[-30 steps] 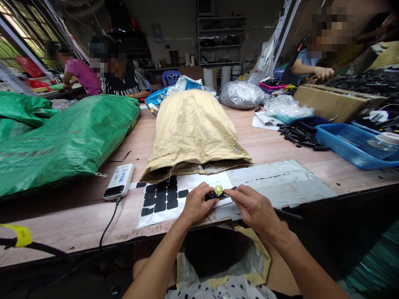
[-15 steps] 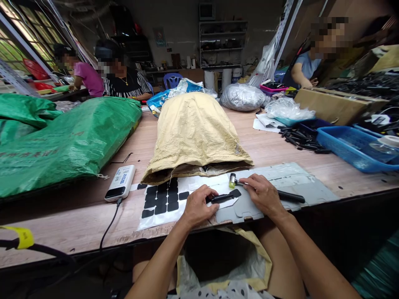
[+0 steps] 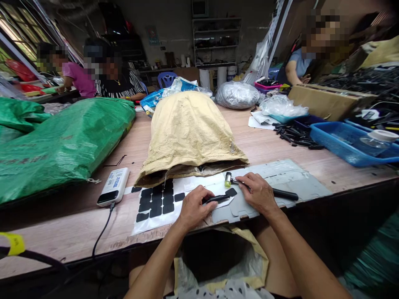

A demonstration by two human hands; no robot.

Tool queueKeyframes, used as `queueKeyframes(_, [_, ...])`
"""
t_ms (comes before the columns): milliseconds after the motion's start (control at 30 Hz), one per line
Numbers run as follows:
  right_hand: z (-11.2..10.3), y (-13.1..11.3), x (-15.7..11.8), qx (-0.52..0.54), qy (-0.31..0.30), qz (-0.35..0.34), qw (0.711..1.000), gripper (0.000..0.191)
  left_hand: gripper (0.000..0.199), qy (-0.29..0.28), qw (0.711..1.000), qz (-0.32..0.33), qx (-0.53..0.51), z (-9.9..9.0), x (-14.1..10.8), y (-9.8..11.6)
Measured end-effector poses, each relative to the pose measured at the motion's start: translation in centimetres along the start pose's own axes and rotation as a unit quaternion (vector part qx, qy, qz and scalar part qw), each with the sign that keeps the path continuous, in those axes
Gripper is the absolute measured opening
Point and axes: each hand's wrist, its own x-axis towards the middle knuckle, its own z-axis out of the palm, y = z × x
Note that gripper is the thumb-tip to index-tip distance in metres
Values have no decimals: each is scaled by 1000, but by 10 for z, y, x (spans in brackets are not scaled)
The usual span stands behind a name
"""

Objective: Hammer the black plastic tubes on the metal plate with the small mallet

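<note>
My left hand (image 3: 195, 206) is closed around one end of a slim black plastic piece (image 3: 220, 198), holding it low over the board. A black rounded-square patch (image 3: 231, 192) lies at the piece's far end; I cannot tell whether they are joined. In my right hand (image 3: 257, 193) is a small hammer (image 3: 228, 180) with a metal head and a yellow-green face. Its black handle sticks out behind the hand to the right. The hammer head is above the patch, apart from the black piece. Left of my left hand lies a white sheet of black stickers (image 3: 157, 201).
A yellowish woven sack (image 3: 190, 128) lies mouth-first before the hands, on the grey board's (image 3: 299, 185) far side. A white power bank (image 3: 114, 187) and green sack (image 3: 71, 141) are left. Black parts (image 3: 297, 136) and a blue basket (image 3: 352, 145) stand right. Several people sit beyond.
The whole view has shifted slightly, so most things appear further left. Both hands keep their holds on the black piece and the hammer, with little visible movement.
</note>
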Motion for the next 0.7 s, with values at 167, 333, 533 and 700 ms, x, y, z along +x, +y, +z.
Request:
queueKeyframes(167, [-1,-2,0,-1,-3,11,1000,23,14,-86,995,21,-39,-9,-32,31])
queueKeyframes(333, [0,-2,0,-3,-5,13,1000,24,15,-254,966,-22,-36,10,-81,42])
queueKeyframes(533, [2,0,-1,3,-6,11,1000,24,35,-265,944,-168,103,74,-114,-27])
queueKeyframes(700, [2,0,-1,1,-8,14,1000,24,58,-282,916,-244,149,109,-127,-70])
